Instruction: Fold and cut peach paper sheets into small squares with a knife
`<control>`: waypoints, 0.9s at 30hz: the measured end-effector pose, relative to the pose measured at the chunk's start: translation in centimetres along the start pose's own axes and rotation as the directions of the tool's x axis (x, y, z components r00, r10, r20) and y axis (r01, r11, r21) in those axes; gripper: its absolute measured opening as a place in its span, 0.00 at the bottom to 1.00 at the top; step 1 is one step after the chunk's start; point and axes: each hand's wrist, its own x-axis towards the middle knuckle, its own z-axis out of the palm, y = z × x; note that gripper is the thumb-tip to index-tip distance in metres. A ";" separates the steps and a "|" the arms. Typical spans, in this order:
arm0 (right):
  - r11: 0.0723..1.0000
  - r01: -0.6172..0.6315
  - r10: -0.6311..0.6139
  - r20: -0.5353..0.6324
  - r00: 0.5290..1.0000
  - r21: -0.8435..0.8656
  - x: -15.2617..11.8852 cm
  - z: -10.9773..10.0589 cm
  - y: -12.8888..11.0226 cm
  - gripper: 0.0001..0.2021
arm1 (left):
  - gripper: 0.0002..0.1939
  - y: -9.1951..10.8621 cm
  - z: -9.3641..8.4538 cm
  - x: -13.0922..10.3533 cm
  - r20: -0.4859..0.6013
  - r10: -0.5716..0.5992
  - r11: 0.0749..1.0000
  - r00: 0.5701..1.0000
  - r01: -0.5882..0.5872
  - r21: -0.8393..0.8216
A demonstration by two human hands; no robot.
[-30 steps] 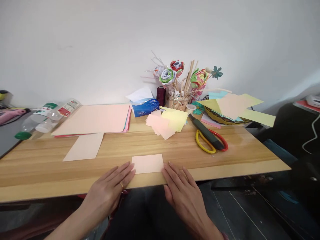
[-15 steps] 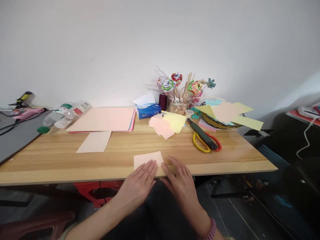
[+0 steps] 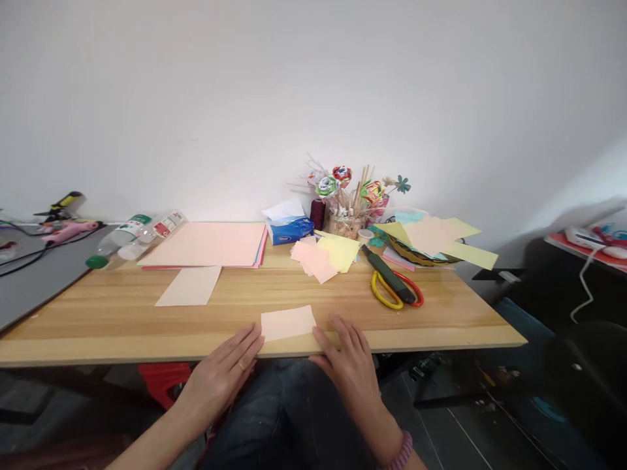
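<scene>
A small pale pink sheet of paper, seemingly folded, lies near the table's front edge between my two hands. At its left end, my left hand rests on the wood with fingers stretched out and fingertips at the paper's edge. My right hand has its fingers spread, with the index fingertip at the paper's right corner. Neither hand grips anything. Further left lies another pale pink sheet, partly under a stack of coloured paper. Cut pink and yellow paper pieces lie beyond my hands.
Scissors with yellow and red handles lie right of centre, a dark green tool across them. Behind stand a blue tissue pack, a jar of sticks and paper flowers, and a basket of paper. Plastic bottles lie at left.
My left hand has slid left off the paper to its left end. My right hand stays at the right end. The view has shifted slightly.
</scene>
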 end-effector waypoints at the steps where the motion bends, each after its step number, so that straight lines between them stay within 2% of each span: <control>1: 1.000 0.000 0.000 0.005 1.000 0.003 -0.1 -0.1 -0.1 0.18 | 0.20 0.0 -0.1 0.1 -0.008 -0.009 1.000 1.000 0.009 -0.029; 5: 1.000 -0.021 0.021 0.027 0.999 0.016 -0.2 -0.8 0.1 0.22 | 0.16 -0.3 -0.8 1.1 -0.096 -0.060 0.983 0.994 0.042 -0.177; 8: 0.993 -0.116 0.116 0.002 0.993 -0.015 0.5 -1.6 2.6 0.19 | 0.17 -1.0 -1.4 2.6 -0.137 -0.069 0.956 0.988 0.027 -0.291; 10: 0.975 -0.212 0.211 -0.019 0.977 -0.066 1.8 -2.1 5.6 0.19 | 0.19 -1.6 -1.7 4.0 -0.032 -0.012 0.933 0.999 -0.001 -0.359; 11: 0.962 -0.254 0.253 -0.021 0.967 -0.096 2.6 -2.2 7.2 0.20 | 0.20 -2.0 -1.8 4.8 0.067 0.041 0.922 0.997 -0.012 -0.388; 13: 0.933 -0.322 0.325 -0.008 0.946 -0.161 4.5 -2.2 10.4 0.21 | 0.20 -2.7 -1.9 6.2 0.293 0.161 0.910 0.942 -0.026 -0.414; 15: 0.911 -0.351 0.367 0.035 0.930 -0.217 6.1 -1.9 12.9 0.20 | 0.20 -3.1 -1.7 7.2 0.437 0.215 0.910 0.874 -0.017 -0.413; 17: 0.893 -0.366 0.399 0.086 0.913 -0.263 7.1 -1.4 14.5 0.19 | 0.19 -3.3 -1.5 7.4 0.489 0.139 0.942 0.861 0.037 -0.333; 19: 0.878 -0.375 0.430 0.143 0.892 -0.298 7.4 -0.8 15.3 0.18 | 0.20 -3.2 -1.4 7.2 0.489 -0.054 0.974 0.870 0.153 -0.165; 21: 0.866 -0.380 0.455 0.199 0.868 -0.325 7.4 -0.3 15.5 0.17 | 0.22 -3.3 -1.5 6.8 0.462 -0.243 0.956 0.853 0.291 -0.034; 22: 0.862 -0.379 0.464 0.221 0.858 -0.336 7.3 -0.3 15.5 0.17 | 0.23 -3.5 -1.6 6.7 0.454 -0.296 0.938 0.841 0.345 -0.028; 24: 0.853 -0.378 0.477 0.246 0.844 -0.359 7.1 -0.6 15.3 0.17 | 0.25 -4.3 -1.9 6.5 0.466 -0.310 0.898 0.829 0.417 -0.143; 27: 0.844 -0.375 0.481 0.230 0.846 -0.384 7.2 -2.0 14.8 0.16 | 0.25 -6.2 -2.4 6.6 0.497 -0.234 0.823 0.836 0.443 -0.357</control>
